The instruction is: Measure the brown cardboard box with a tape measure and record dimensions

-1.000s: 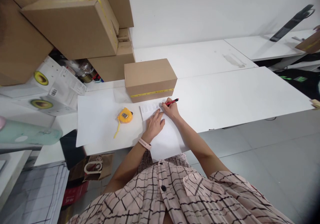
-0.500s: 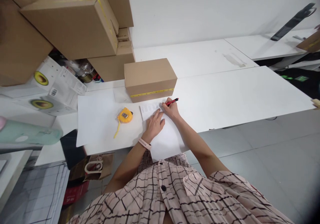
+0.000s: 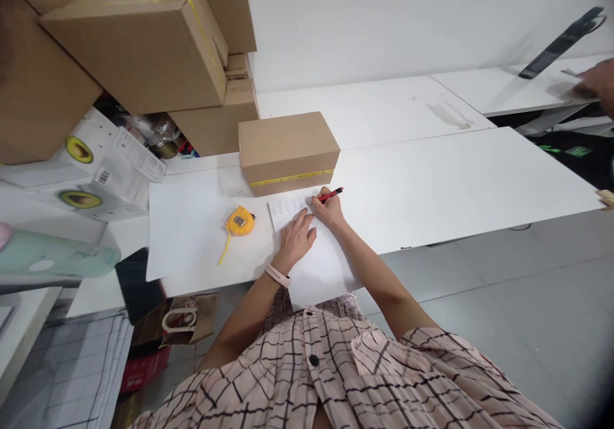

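My right hand (image 3: 327,211) grips a red pen (image 3: 330,194) with its tip on a white sheet of paper (image 3: 314,264) that carries small printed rows near its top. My left hand (image 3: 297,240) lies flat on that sheet with fingers stretched out, a pink watch at the wrist. Just beyond the pen stands a small brown cardboard box (image 3: 286,149) with a yellow tape strip along its front. A yellow tape measure (image 3: 238,222) rests on a second, larger white sheet (image 3: 187,227) to the left of my hands.
Large cardboard boxes (image 3: 139,45) are stacked at the back left, with white avocado-printed boxes (image 3: 91,167) below them. A mint green bottle (image 3: 52,256) lies at the far left. Another person's hand (image 3: 595,82) shows at the right edge over a further white table (image 3: 499,90).
My hands and the pen have hardly moved. At the far right edge the brown box has gone and another person's hand now shows there.
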The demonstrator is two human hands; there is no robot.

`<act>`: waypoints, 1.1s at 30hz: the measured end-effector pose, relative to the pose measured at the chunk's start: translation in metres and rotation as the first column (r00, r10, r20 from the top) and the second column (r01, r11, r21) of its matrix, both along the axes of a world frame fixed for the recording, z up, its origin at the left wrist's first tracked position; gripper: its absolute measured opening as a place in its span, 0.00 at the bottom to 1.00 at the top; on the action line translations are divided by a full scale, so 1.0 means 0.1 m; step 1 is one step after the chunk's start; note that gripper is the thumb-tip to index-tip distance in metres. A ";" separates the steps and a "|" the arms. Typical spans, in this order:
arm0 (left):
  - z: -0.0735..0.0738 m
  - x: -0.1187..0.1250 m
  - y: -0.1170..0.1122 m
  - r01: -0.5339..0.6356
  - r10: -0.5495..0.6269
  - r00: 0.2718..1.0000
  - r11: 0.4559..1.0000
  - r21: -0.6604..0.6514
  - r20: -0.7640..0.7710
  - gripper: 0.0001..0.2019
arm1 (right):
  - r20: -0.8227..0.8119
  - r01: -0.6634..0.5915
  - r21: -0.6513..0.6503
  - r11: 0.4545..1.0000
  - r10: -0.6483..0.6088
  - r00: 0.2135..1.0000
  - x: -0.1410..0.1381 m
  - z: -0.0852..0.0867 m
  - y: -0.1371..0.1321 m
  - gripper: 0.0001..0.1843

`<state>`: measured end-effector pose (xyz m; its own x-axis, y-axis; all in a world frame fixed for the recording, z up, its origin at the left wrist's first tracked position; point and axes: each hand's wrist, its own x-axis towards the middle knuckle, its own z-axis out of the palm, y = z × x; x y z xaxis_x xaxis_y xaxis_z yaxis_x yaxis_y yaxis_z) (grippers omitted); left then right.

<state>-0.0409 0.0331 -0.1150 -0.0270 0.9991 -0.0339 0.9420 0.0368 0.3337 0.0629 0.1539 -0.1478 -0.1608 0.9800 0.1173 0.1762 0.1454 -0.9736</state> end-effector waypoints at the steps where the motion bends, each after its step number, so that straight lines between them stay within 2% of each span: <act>1: 0.00 0.00 0.00 -0.001 0.001 1.000 1.000 -0.002 0.000 0.22 | 0.002 0.003 -0.004 1.000 -0.003 1.000 0.00 0.01 0.00 0.13; 7: -0.01 0.00 0.01 0.002 -0.002 1.000 1.000 0.001 0.011 0.22 | -0.030 0.021 -0.019 1.000 -0.022 0.999 0.00 0.01 0.00 0.14; 33: -0.02 -0.01 0.00 0.000 -0.001 1.000 1.000 0.018 0.005 0.21 | 0.019 0.031 0.001 1.000 -0.031 0.999 0.01 -0.02 0.01 0.14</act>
<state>-0.0416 0.0332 -0.1172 -0.0264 0.9995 -0.0156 0.9402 0.0301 0.3393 0.0639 0.1552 -0.1500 -0.1327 0.9844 0.1157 0.1988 0.1408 -0.9699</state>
